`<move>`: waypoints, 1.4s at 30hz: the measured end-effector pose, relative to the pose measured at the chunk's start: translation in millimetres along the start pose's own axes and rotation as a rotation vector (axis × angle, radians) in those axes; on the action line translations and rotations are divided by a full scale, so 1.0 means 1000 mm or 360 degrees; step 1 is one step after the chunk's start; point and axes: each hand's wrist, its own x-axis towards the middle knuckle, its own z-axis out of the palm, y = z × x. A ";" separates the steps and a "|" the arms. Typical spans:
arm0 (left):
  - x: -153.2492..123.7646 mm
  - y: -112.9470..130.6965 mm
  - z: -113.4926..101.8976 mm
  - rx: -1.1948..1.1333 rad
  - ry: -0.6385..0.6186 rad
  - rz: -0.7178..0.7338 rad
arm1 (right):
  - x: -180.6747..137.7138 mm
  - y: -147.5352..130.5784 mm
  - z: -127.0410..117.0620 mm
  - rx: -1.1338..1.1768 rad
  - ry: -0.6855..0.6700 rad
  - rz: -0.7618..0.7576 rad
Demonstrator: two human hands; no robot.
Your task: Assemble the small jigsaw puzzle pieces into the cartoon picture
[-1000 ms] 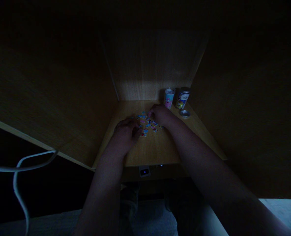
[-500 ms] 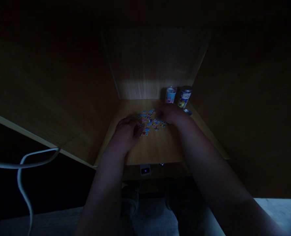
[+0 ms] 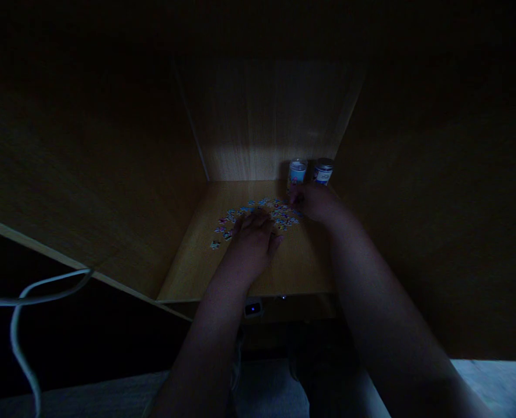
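Note:
Several small jigsaw puzzle pieces (image 3: 285, 220) lie spread in a loose band over the wooden shelf (image 3: 188, 273). My left hand (image 3: 254, 238) rests palm down on the middle of them, fingers stretched out and thumb apart, hiding some pieces. At the right end of the spread is my right hand (image 3: 316, 203), with its fingers curled together; in the dim light, what they may hold cannot be made out. One loose piece (image 3: 215, 245) sits apart at the near left.
Behind my right hand stand a clear-topped can (image 3: 297, 170) with a blue label and a second can (image 3: 323, 169) with a dark lid. Wooden panels (image 3: 258, 128) enclose the shelf. A small device (image 3: 253, 308) shows below its front edge, and a white cable (image 3: 20, 313) hangs at left.
My left hand has moved right onto the pieces, and more pieces show to its left. The right hand stays at the right end, fingers still curled. The view has shifted slightly.

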 end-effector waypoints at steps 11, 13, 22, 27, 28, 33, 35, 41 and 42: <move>0.003 -0.008 0.001 -0.0007 -0.0032 -0.0046 | -0.022 0.014 -0.002 -0.0062 -0.0097 0.0057; 0.002 -0.008 0.001 -0.0003 -0.0045 -0.0053 | -0.025 0.013 -0.004 -0.0061 -0.0159 0.0058; -0.003 -0.006 0.000 0.0008 -0.0023 -0.0049 | -0.021 -0.007 0.002 0.0022 -0.0108 -0.0107; -0.007 -0.002 0.004 0.0054 -0.0064 -0.0068 | -0.005 -0.024 0.020 -0.0039 -0.0019 -0.0345; -0.007 -0.002 0.004 0.0068 -0.0088 -0.0080 | -0.003 -0.025 0.023 -0.0067 -0.0053 -0.0351; -0.008 0.000 0.001 0.0102 -0.0196 -0.0165 | -0.002 -0.022 0.028 -0.0148 -0.0100 -0.0285; -0.008 -0.001 -0.001 0.0100 -0.0174 -0.0152 | -0.003 -0.022 0.027 -0.0167 -0.0092 -0.0252; -0.009 -0.004 0.000 0.0082 -0.0071 -0.0143 | 0.000 -0.026 0.027 -0.0202 -0.0023 -0.0179; -0.009 -0.005 0.000 0.0080 -0.0065 -0.0144 | 0.001 -0.027 0.028 -0.0208 -0.0019 -0.0174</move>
